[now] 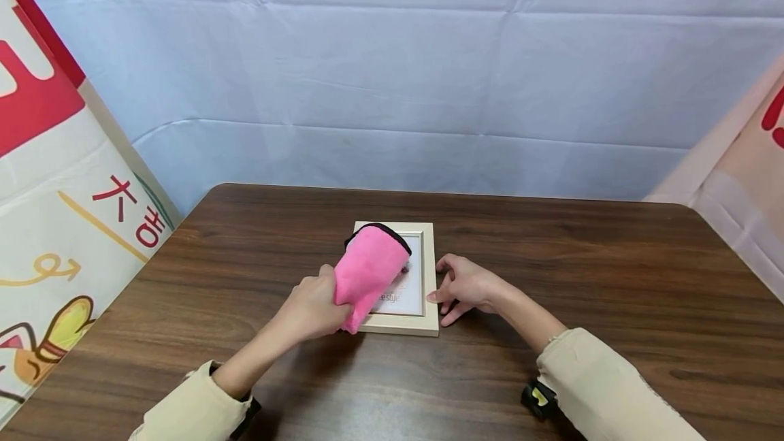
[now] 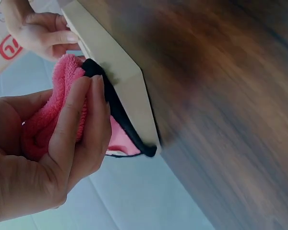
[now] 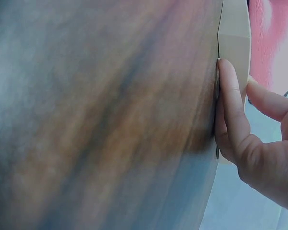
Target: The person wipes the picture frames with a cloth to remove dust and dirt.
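Note:
A cream picture frame (image 1: 431,278) lies face up on the table, a white sheet with dark lettering under its pane. My left hand (image 1: 315,305) grips a bunched pink cloth (image 1: 370,264) with black edging. The cloth lies over the left part of the frame and hides much of the picture. In the left wrist view, the fingers (image 2: 74,120) curl round the fluffy folds. At the frame's right edge, my right hand (image 1: 468,288) holds the border, thumb on the face. Its other fingers (image 3: 233,103) lie along the side, as the right wrist view shows.
The dark wood-grain table (image 1: 582,271) stretches out on both sides of the frame. Behind it hangs a pale blue cloth backdrop (image 1: 392,73). A printed banner (image 1: 73,223) stands at the left, and another printed sheet (image 1: 747,175) at the right.

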{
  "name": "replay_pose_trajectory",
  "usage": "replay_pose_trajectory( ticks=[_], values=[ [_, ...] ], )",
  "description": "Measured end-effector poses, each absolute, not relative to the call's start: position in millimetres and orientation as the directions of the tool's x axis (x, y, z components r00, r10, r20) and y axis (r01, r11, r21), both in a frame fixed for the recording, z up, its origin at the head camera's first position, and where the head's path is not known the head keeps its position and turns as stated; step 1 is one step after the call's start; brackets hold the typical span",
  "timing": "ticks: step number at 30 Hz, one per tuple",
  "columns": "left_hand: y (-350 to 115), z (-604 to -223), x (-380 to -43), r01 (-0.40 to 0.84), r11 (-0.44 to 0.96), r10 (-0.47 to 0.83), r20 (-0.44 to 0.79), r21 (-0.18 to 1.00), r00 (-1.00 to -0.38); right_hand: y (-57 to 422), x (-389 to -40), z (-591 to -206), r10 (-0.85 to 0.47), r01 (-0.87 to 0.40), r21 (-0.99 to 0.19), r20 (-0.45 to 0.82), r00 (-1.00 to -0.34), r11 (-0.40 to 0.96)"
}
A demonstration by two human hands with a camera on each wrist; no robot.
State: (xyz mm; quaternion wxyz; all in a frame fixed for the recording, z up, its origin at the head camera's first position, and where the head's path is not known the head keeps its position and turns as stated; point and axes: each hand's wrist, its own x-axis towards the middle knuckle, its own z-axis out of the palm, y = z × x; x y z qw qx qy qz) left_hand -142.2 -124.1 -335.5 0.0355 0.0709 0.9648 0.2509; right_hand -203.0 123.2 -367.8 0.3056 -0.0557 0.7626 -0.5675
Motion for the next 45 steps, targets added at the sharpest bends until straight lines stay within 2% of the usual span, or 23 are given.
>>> replay_pose_trajectory(
  ticks=[10,17,24,45],
  values=[
    [-102.8,-337.9,-167.8,0.139,0.870,0.198,-0.078,0.473,-0.977,122.8,-202.7,-368.0,-0.428,0.269,-0.899,-0.405,-0.808,0.344],
    [-96.7,-337.6,-195.1,0.091,0.890,0.154,-0.107,0.447,-0.982,123.1,-203.1,-367.9,-0.432,0.272,-0.897,-0.410,-0.803,0.348],
    [-94.7,-338.5,-211.6,0.038,0.877,0.111,-0.124,0.478,-0.986,122.5,-202.2,-367.2,-0.441,0.266,-0.900,-0.406,-0.800,0.346],
    [-103.9,-340.8,-185.1,0.053,0.851,0.157,-0.156,0.522,-0.975,123.2,-202.9,-366.5,-0.424,0.269,-0.894,-0.413,-0.806,0.359]
  ],
)
